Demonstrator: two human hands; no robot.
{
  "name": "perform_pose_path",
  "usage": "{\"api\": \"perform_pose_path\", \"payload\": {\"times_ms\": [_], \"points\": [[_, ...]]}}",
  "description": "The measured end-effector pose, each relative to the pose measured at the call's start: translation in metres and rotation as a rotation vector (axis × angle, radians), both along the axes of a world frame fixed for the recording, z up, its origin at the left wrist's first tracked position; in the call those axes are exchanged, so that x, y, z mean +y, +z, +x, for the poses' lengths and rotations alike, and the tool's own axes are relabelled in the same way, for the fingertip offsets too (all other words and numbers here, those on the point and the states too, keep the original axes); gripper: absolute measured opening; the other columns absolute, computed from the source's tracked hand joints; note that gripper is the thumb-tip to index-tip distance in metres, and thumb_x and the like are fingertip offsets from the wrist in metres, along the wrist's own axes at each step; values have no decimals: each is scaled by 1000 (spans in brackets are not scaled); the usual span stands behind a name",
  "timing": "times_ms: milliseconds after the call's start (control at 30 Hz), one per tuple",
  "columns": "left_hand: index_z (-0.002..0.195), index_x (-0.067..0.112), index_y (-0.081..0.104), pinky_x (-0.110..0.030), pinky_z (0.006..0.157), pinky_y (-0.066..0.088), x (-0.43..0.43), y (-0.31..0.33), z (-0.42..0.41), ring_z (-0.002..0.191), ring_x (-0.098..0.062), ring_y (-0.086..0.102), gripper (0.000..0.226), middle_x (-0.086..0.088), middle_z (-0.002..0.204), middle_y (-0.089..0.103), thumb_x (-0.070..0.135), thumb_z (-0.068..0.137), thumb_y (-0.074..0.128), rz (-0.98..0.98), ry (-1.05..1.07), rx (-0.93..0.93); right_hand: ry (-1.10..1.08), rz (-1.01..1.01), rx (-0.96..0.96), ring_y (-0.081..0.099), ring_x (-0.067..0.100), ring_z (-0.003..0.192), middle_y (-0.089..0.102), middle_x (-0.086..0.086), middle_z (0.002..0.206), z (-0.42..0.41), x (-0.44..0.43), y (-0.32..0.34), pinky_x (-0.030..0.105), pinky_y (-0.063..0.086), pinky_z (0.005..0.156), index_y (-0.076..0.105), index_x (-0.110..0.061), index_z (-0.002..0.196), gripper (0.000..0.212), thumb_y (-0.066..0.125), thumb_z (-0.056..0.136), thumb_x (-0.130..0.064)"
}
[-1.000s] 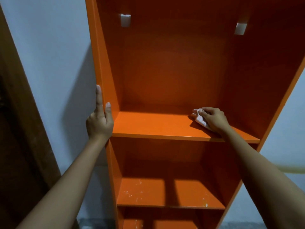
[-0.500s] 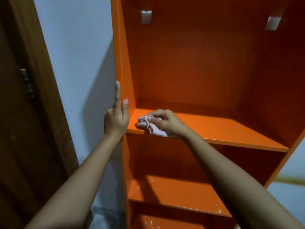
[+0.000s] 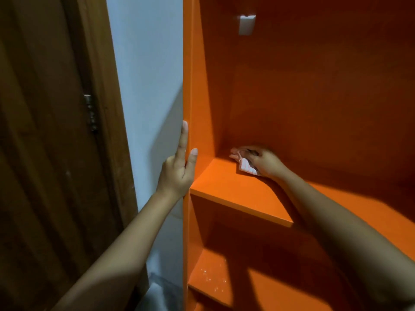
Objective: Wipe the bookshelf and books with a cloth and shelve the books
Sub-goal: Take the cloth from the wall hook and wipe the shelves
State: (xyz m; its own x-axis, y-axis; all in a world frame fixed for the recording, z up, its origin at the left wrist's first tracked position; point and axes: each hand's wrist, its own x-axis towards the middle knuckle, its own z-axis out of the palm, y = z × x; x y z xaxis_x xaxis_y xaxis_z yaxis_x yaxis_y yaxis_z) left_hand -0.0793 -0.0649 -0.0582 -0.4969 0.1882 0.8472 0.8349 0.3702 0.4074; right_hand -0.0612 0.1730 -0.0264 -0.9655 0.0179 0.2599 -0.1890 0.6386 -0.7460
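Note:
An orange bookshelf [image 3: 292,90] fills the right side of the view. My right hand [image 3: 263,161] presses a small white cloth with pink stripes [image 3: 246,167] onto the upper shelf board [image 3: 233,189], deep in its back left corner. My left hand [image 3: 179,169] grips the front edge of the left side panel [image 3: 187,86], fingers pointing up, thumb inside the shelf. The shelves in view hold no books.
A lower shelf board [image 3: 213,281] carries white specks of dust. A white bracket [image 3: 246,24] sits high on the back panel. A pale wall [image 3: 146,86] lies left of the shelf, then a brown wooden door [image 3: 45,153] with a metal hinge [image 3: 91,112].
My right hand with the cloth has swept from the shelf's right side to its front left edge, then back into the left rear corner. The view has turned left. My left hand keeps its hold.

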Motion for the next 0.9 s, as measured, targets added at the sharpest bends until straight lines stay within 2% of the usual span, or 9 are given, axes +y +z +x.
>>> {"api": "perform_pose_path", "payload": {"times_ms": [33,133,233,333,433,667,767,833,900], "points": [[142,46,-13,-38,36,42,0,0,0,38,-19,42,57,-1,54,46,52,96,22,-3,-6,-13,28,8,-24,49,-9,44,64,-20,74,-9,-4,0,6,33,44,61,-6,119,28,43,99,-16],[133,64,-16,-51,50,51,-3,-3,-2,51,-33,56,53,-25,80,61,62,93,19,2,-25,-56,143,76,-54,55,-21,83,62,-14,109,-28,-20,-1,2,41,79,62,-17,114,23,45,98,-18],[131,67,-13,-57,60,53,-3,-1,-1,67,-41,61,53,-29,99,59,60,93,23,-3,-50,-82,210,110,-55,54,-21,83,62,-15,103,-31,-25,1,0,39,75,63,-23,108,19,48,97,-18],[131,68,-11,-59,68,54,-2,2,5,79,-46,61,54,-33,107,55,56,94,26,13,-44,-87,222,172,23,59,-9,92,65,-15,103,-23,-30,-2,17,42,81,68,-24,106,19,54,94,-22],[131,68,-10,-56,73,53,-2,4,11,87,-48,60,54,-33,114,52,55,95,28,33,-62,-110,192,278,132,60,4,101,66,-13,106,-10,-44,-6,33,45,90,70,-35,103,17,59,90,-30],[132,65,-12,-59,70,53,-15,6,8,78,-46,62,58,-25,97,61,68,89,27,-16,-219,-157,105,333,221,61,14,91,66,-5,99,43,-86,-13,42,48,80,70,-28,106,22,57,89,-36],[133,63,-16,-50,59,53,-18,5,7,59,-37,57,61,-24,80,59,58,93,29,-64,-234,-166,51,343,235,62,19,89,65,-1,97,61,-99,-16,45,49,78,71,-23,106,26,55,89,-36],[138,55,-16,-39,51,45,-20,7,10,48,-26,45,64,-19,63,49,46,97,32,-92,-231,-150,-13,326,229,62,19,89,65,-1,96,71,-106,-17,45,49,78,71,-20,103,21,57,91,-29],[142,48,-14,-34,55,39,-22,11,12,51,-30,47,66,-25,70,55,35,100,35,-127,-236,-133,-55,294,222,63,19,89,66,1,95,79,-114,-16,43,49,79,72,-17,102,18,58,91,-24]]}}
